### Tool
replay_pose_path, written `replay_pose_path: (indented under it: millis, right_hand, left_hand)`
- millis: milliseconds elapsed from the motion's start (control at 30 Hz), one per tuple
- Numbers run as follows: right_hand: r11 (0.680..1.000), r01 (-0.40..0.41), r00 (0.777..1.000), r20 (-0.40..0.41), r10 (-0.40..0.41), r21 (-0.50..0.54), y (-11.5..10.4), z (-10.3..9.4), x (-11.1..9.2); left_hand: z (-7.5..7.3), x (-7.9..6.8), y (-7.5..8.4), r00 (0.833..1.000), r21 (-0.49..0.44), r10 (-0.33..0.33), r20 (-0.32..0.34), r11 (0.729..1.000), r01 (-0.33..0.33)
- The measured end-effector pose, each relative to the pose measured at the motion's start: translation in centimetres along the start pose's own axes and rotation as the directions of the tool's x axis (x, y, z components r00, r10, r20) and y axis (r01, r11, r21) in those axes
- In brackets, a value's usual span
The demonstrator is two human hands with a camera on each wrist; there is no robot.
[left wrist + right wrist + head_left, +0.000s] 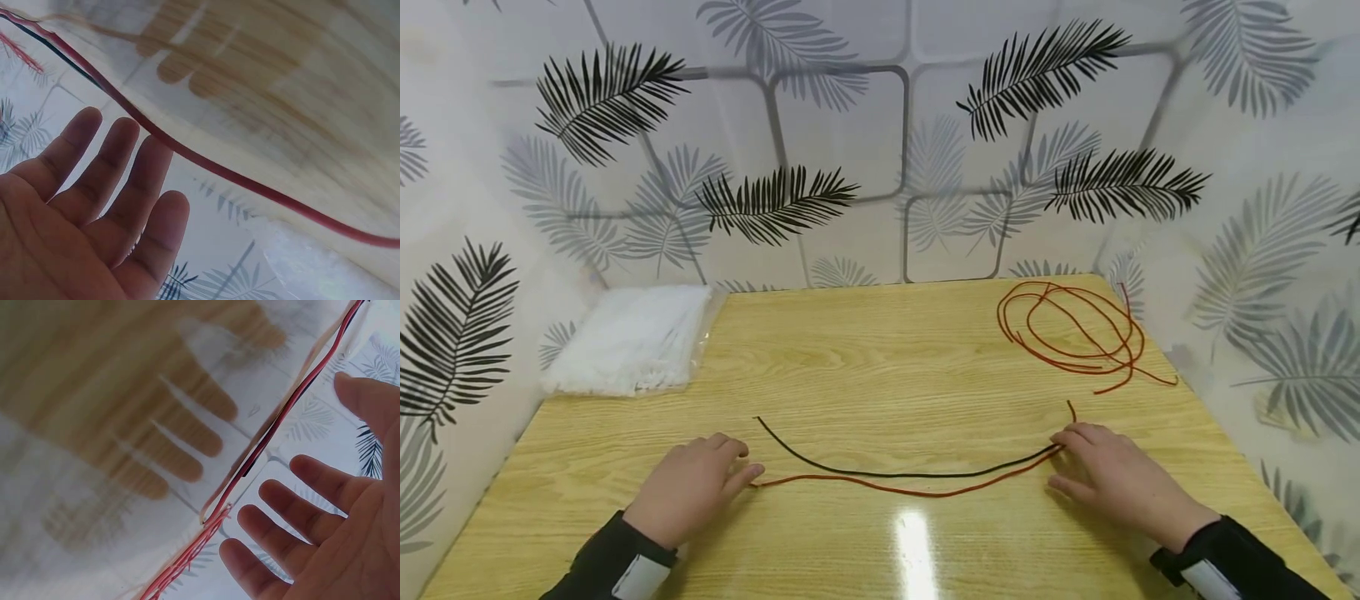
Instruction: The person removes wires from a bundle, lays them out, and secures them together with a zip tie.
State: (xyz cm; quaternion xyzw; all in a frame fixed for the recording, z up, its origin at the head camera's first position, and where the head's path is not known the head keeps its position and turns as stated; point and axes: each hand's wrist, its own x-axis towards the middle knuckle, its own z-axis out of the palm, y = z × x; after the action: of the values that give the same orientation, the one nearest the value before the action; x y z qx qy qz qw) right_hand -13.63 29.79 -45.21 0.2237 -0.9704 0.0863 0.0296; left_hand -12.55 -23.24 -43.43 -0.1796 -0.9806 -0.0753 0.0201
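Red cord (932, 495) and black cord (910, 476) already lie roughly alongside (no knot visible); left hand (688, 483) and right hand (1120, 479), fingers relaxed, grip neither.

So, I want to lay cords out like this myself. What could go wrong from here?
The black cord and red cord meet by the right hand, so they might tangle. The black cord's other end lies apart from the left hand, so it could shift out of line. The red coil has an end near the right edge of the table; a passing arm might snag it.
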Motion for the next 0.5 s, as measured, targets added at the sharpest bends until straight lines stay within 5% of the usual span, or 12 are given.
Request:
replay_pose_path:
  millis: [500]
  right_hand:
    - [1.000, 0.018, 1.000, 0.002, -0.018, -0.006, -0.4, 0.1, -0.4]
  left_hand:
    - [0.5, -0.1, 1.7, 0.997, 0.021, 0.049, -0.059, 0.999, -0.048]
